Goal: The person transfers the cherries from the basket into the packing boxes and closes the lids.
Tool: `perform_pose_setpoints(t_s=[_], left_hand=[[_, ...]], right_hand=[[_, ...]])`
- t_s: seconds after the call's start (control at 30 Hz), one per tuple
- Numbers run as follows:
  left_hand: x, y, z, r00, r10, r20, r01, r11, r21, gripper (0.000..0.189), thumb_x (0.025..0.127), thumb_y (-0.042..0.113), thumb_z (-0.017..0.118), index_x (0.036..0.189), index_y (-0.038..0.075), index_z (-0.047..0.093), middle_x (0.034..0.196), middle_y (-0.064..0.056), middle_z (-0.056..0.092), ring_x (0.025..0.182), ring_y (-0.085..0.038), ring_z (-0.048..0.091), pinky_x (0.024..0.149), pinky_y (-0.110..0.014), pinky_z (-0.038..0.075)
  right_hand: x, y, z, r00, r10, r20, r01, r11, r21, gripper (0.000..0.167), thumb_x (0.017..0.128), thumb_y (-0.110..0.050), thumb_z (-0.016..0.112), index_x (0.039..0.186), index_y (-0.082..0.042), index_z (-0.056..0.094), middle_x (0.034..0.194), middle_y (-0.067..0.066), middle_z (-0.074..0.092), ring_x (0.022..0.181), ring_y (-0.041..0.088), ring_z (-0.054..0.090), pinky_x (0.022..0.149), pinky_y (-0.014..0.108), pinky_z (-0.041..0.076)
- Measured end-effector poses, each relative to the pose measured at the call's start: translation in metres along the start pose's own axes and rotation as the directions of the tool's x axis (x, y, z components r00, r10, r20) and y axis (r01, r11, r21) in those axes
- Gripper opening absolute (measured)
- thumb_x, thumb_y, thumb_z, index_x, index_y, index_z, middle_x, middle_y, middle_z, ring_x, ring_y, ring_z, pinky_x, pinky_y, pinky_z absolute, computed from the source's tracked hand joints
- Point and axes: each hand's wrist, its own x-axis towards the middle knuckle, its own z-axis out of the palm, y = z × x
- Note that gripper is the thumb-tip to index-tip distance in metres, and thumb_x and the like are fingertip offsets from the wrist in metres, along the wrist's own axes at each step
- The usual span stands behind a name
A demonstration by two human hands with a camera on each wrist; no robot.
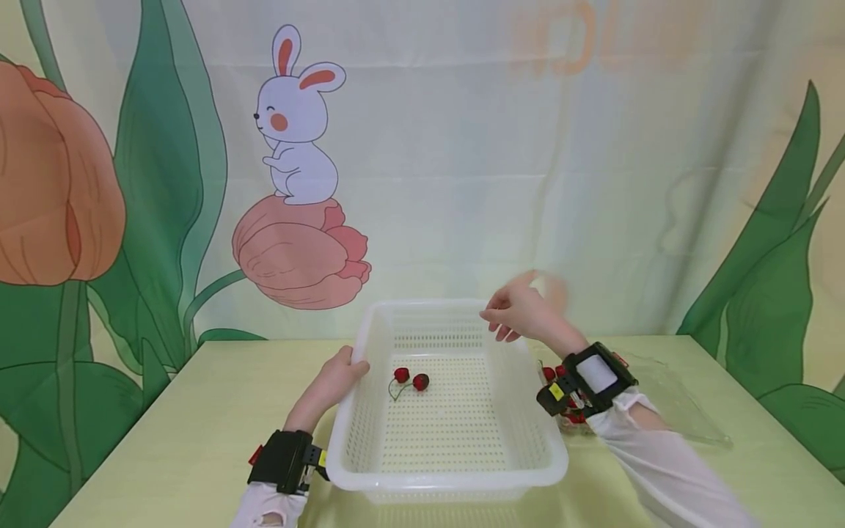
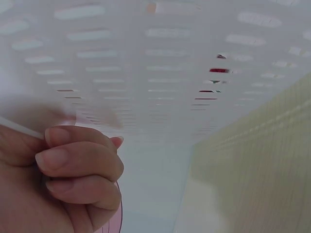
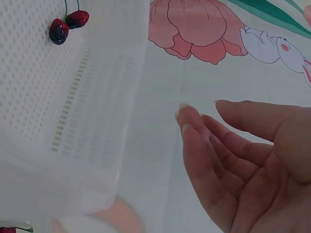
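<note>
A white plastic basket (image 1: pixel 447 480) with slotted walls stands tilted up at its front, over the table. My left hand (image 1: pixel 339 378) grips its left rim; the curled fingers (image 2: pixel 80 165) show in the left wrist view, below the slotted wall. Inside the basket lie two dark red cherries (image 1: pixel 420 382) with green stems, toward the left wall. My right hand (image 1: pixel 521 308) hovers by the far right corner of the rim with loosely bent fingers and nothing between thumb and fingertips (image 3: pixel 187 116).
Under my right wrist, a clear container (image 1: pixel 576 427) of red cherries sits beside the basket, partly hidden. A clear plastic lid (image 1: pixel 686 403) lies to its right on the pale yellow table (image 1: pixel 172 440). Behind hangs a curtain (image 1: pixel 449 183) printed with flowers and a rabbit.
</note>
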Motion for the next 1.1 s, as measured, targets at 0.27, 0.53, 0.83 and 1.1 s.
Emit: perform_pose_setpoints(t_s=[0.27, 0.53, 0.83, 1.1], left_hand=[[0.000, -0.002, 0.000, 1.000, -0.007, 0.007, 0.007, 1.000, -0.016, 0.032, 0.088, 0.010, 0.042, 0.112, -0.011, 0.037, 0.100, -0.024, 0.050, 0.081, -0.032, 0.058, 0.063, -0.043, 0.051], [0.001, -0.004, -0.002, 1.000, 0.004, 0.004, -0.004, 1.000, 0.030, 0.031, 0.087, 0.011, 0.043, 0.108, -0.012, 0.038, 0.096, -0.022, 0.051, 0.081, -0.031, 0.057, 0.066, -0.042, 0.051], [0.001, -0.006, -0.003, 1.000, 0.007, -0.008, -0.007, 0.999, 0.036, 0.031, 0.087, 0.011, 0.043, 0.108, -0.011, 0.039, 0.097, -0.022, 0.051, 0.083, -0.031, 0.057, 0.067, -0.042, 0.051], [0.002, -0.003, -0.002, 1.000, 0.004, 0.005, -0.004, 1.000, 0.023, 0.030, 0.087, 0.011, 0.043, 0.108, -0.011, 0.039, 0.097, -0.022, 0.050, 0.083, -0.031, 0.057, 0.068, -0.043, 0.050]], right_hand=[[0.008, -0.007, 0.023, 0.999, 0.021, 0.047, -0.021, 1.000, -0.006, 0.015, 0.088, -0.013, 0.058, 0.088, 0.001, 0.059, 0.069, 0.007, 0.060, 0.062, 0.025, 0.060, 0.054, 0.029, 0.051], [0.017, -0.018, 0.044, 0.997, 0.003, 0.079, 0.000, 0.999, -0.041, 0.013, 0.088, -0.013, 0.059, 0.084, -0.001, 0.061, 0.067, 0.006, 0.060, 0.055, 0.018, 0.059, 0.053, 0.030, 0.051], [0.026, -0.029, 0.068, 0.993, -0.012, 0.116, 0.012, 1.000, -0.002, 0.012, 0.088, -0.012, 0.058, 0.084, -0.001, 0.061, 0.067, 0.007, 0.060, 0.059, 0.023, 0.061, 0.055, 0.032, 0.052], [0.032, -0.027, 0.081, 0.991, 0.007, 0.130, -0.005, 1.000, -0.019, 0.014, 0.088, -0.012, 0.059, 0.081, -0.001, 0.062, 0.066, 0.009, 0.061, 0.055, 0.020, 0.060, 0.053, 0.031, 0.052]])
